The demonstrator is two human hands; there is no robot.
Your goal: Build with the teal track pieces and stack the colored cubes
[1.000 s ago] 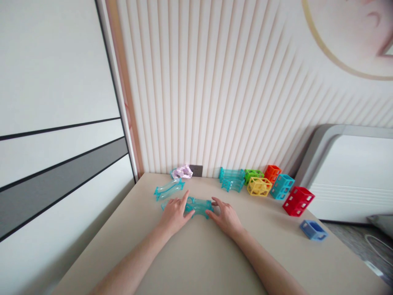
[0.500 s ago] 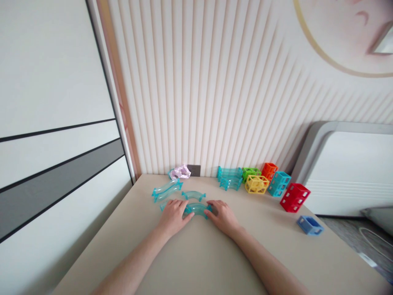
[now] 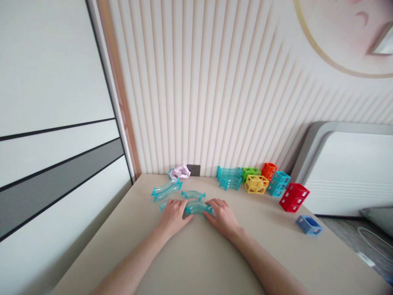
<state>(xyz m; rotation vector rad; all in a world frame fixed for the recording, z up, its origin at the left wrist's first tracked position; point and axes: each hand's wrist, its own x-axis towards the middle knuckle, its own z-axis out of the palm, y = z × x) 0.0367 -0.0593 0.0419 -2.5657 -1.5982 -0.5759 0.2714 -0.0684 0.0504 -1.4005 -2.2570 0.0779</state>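
While the bench (image 3: 196,254) is stretching around the curved tube (image 3: 196,207), the work is looking partway along: the left hand (image 3: 172,214) and right hand (image 3: 223,217) are gripping opposite ends of that tube, fingers curling around it. Well right of it, a red block (image 3: 294,197) is standing untouched, and just beyond it a second tube (image 3: 193,194) is lying loose. Compared with a second ago, the second tube is showing clearly, and the left forefinger is bending, not pointing.
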